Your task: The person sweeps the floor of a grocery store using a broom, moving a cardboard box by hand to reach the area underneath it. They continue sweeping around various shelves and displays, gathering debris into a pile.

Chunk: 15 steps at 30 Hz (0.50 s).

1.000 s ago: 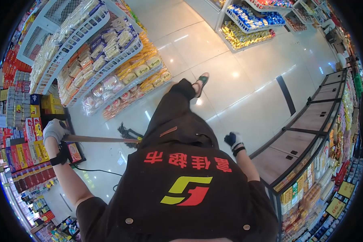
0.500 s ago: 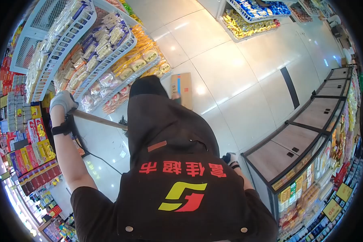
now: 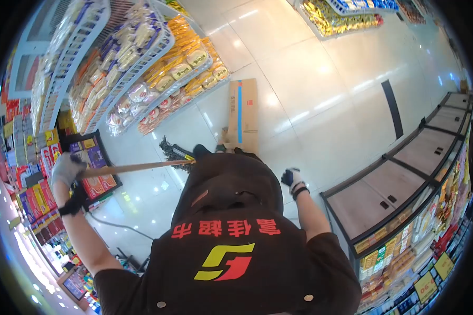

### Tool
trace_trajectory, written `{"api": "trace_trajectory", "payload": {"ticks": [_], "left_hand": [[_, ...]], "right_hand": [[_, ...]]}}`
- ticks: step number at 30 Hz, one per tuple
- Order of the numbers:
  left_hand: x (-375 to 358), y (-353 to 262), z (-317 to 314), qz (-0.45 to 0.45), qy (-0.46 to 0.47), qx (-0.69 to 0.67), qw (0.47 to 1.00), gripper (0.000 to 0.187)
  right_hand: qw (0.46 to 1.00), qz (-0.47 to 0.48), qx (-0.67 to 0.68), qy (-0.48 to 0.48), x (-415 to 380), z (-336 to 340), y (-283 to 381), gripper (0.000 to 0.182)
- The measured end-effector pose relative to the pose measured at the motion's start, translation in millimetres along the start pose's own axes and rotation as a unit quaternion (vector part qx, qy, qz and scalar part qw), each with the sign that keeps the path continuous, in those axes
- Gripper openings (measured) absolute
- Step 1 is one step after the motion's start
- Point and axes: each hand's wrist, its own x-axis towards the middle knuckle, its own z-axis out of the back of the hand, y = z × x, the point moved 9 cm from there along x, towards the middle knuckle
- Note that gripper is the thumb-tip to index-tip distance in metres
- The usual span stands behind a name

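Observation:
My left hand (image 3: 68,170), in a light glove, is wrapped round the end of a wooden handle (image 3: 131,168). The handle runs right to a mop head (image 3: 173,151) of dark strands, which rests on the floor by my feet. My right hand (image 3: 293,178), in a glove with dark fingers, hangs beside my right hip. Its fingers look curled in, and I see nothing held in them. On the floor ahead of my feet lies a flat cardboard box (image 3: 250,113) with a blue stripe.
Tiered white baskets (image 3: 136,65) of packaged snacks stand at the front left. Stacked boxed goods (image 3: 34,202) line the left side. A long wood-topped cabinet (image 3: 365,191) runs along my right. A dark cable (image 3: 121,226) trails over the tiled floor (image 3: 310,100).
The mop head has come into fuller view beside my feet. My right hand has swung forward from beside my body. My left hand, still on the handle, sits lower and further left.

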Motion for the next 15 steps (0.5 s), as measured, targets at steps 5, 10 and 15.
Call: {"api": "trace_trajectory", "payload": {"ticks": [5,10,15], "left_hand": [[75.5,135.1,-41.4,-0.015,0.004,-0.025,1.000,0.009],[84.8,318.7,-40.1,0.065,-0.138,0.024,0.988,0.017],[0.6,348.4,-41.7,0.217,-0.041,0.194,0.956,0.022]], "right_hand": [[0.975,0.083,-0.193,-0.074,62.1,-69.1,64.0,0.060],[0.938,0.097,-0.295,-0.155,151.7,-76.1,66.5,0.090],[0.954,0.019,-0.220,-0.205,273.1,-16.3,-13.3,0.100]]}}
